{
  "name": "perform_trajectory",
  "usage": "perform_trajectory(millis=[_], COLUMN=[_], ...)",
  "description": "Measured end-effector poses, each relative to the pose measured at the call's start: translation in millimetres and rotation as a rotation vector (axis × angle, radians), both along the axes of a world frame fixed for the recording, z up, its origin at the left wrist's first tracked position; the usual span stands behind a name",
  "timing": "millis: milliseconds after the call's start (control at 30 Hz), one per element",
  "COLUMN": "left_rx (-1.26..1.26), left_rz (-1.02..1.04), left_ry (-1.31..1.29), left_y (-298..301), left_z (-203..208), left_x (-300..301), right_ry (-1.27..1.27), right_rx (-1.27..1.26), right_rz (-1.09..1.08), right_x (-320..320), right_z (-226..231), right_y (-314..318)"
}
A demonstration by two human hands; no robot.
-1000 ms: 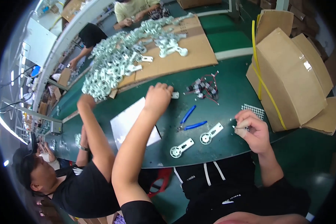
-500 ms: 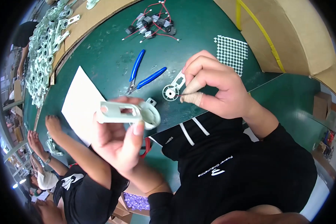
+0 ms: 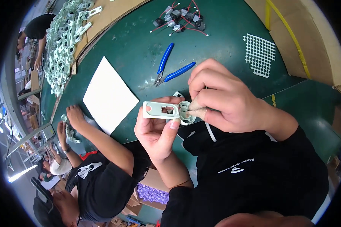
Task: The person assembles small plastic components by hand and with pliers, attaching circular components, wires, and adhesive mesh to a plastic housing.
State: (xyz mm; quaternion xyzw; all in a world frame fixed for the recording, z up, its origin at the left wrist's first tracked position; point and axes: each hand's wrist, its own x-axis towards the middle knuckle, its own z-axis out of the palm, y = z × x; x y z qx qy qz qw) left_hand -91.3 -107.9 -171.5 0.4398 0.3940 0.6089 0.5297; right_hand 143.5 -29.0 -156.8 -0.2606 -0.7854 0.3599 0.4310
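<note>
The left hand (image 3: 157, 140) grips a pale green plastic part with a long slotted arm and a round spoked end (image 3: 159, 110), holding it above the near edge of the dark green tabletop (image 3: 216, 43). Its curled fingers pass behind the part and are mostly hidden. The right hand (image 3: 227, 100), its thumb wrapped in tan tape, closes thumb and fingertip at the round end, pinching a thin dark sliver (image 3: 184, 111) too small to identify; these fingers cover part of the ring. Just behind the left fingers a pale piece (image 3: 177, 94) peeks out, the rest concealed.

Beyond lie blue-handled cutters (image 3: 180, 72), spread open, and a blank white sheet (image 3: 110, 96) to the left. Farther off, a tangle of small grey-and-black components with red wires (image 3: 178, 18) runs up to the upper edge, where some wire is cut off. A white perforated sheet of round dots (image 3: 260, 56) lies near a brown cardboard box with a yellow strap (image 3: 320, 41), cropped by the dark rim. The heaped pale green parts (image 3: 66, 49) at upper left overlap too much to separate.
</note>
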Motion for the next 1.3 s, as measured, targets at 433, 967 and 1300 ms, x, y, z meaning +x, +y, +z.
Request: perform_trajectory(millis=[433,967,1300], left_rx=[-0.007,0.163,0.545], left_rz=[0.021,0.063,0.291], left_ry=[0.186,0.566,0.818], left_y=[-1.4,15.8,25.7], left_z=[-10.7,15.1,19.4], left_x=[11.8,30.6,72.8], right_ry=[0.055,-0.093,-0.078], right_rx=[0.024,0.094,0.096], right_rz=[-0.122,-0.190,-0.229], right_x=[-11.4,1.4,14.2], right_z=[-31.5,-9.2,1.9], right_y=[-6.0,-12.3,-17.7])
